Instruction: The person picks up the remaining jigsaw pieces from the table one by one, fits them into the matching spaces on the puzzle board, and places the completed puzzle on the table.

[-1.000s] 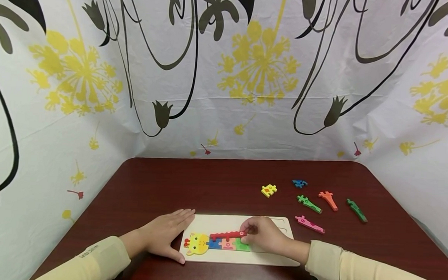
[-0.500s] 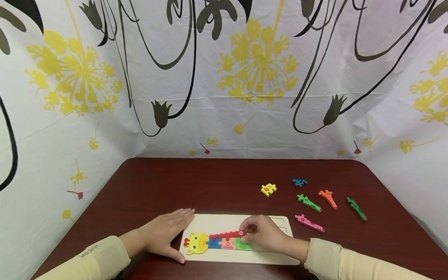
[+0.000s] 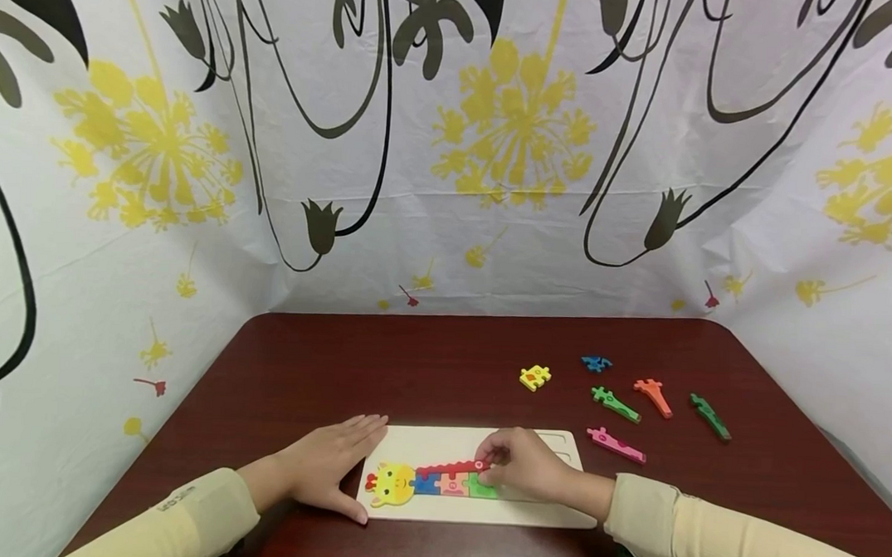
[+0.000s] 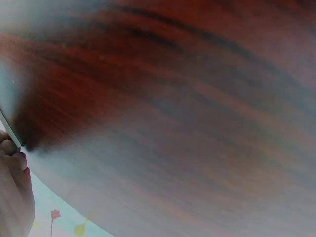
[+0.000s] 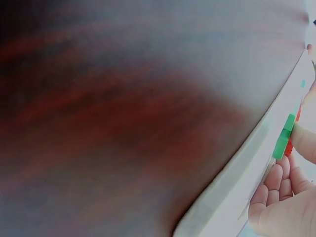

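A pale puzzle board (image 3: 439,438) lies flat near the table's front. My left hand (image 3: 333,466) rests over its left edge with the fingers extended. In the board sit a yellow giraffe-head piece (image 3: 393,484), then blue (image 3: 428,484), pink (image 3: 454,485) and green (image 3: 480,487) puzzle pieces in a row. Along their upper side runs a long, wavy red puzzle piece (image 3: 447,468). My right hand (image 3: 531,469) pinches the red piece's right end between thumb and fingers. In the right wrist view the thumb is right by the green piece (image 5: 284,140). The hand hides the board's middle right.
Beyond the board on the right lie loose puzzle pieces: yellow (image 3: 535,377), blue (image 3: 596,364), light green (image 3: 616,404), orange (image 3: 653,397), dark green (image 3: 710,417) and pink (image 3: 616,445). A patterned cloth (image 3: 391,168) hangs behind the dark red table (image 3: 382,367).
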Action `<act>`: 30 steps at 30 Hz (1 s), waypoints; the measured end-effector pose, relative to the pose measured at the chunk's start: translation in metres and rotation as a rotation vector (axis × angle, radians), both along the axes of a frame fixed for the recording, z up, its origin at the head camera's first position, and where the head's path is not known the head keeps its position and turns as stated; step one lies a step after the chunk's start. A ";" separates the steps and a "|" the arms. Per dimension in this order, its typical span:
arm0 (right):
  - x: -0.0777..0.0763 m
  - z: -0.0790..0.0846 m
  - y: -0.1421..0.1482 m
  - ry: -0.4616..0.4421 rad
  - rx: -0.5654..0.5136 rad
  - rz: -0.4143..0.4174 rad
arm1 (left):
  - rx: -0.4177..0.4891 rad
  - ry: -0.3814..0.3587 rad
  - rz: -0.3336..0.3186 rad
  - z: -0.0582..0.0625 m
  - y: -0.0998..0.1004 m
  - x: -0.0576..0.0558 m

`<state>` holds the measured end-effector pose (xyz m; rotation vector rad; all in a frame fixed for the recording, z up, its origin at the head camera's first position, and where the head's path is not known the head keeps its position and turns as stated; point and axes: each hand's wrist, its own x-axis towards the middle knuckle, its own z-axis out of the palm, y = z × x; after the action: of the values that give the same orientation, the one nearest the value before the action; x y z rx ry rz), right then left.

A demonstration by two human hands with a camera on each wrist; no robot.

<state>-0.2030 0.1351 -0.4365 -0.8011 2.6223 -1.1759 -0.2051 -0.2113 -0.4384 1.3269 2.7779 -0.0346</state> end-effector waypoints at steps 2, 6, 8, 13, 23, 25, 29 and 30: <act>0.000 0.000 -0.001 0.001 0.002 -0.001 | -0.005 -0.006 0.007 0.001 0.000 0.000; -0.001 0.002 -0.001 -0.002 0.018 -0.008 | -0.011 -0.008 0.015 0.003 0.000 0.000; -0.002 0.002 -0.001 -0.002 0.024 -0.011 | -0.012 -0.011 0.017 0.003 0.001 -0.001; -0.001 0.002 -0.001 -0.017 0.026 -0.014 | -0.013 -0.015 0.014 0.003 0.001 -0.001; 0.001 0.003 -0.002 -0.023 0.022 -0.016 | -0.002 -0.007 0.005 0.001 0.000 0.000; 0.001 0.003 -0.002 -0.026 0.020 -0.015 | 0.001 -0.006 0.004 0.001 0.000 0.000; 0.001 0.003 -0.002 -0.032 0.012 -0.009 | 0.003 -0.005 0.001 0.000 -0.001 0.000; 0.001 0.003 -0.001 -0.034 0.009 -0.008 | 0.001 -0.002 -0.001 0.000 -0.001 0.000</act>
<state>-0.2021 0.1337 -0.4335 -0.7628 2.6042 -1.1687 -0.2053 -0.2122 -0.4386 1.3282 2.7758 -0.0311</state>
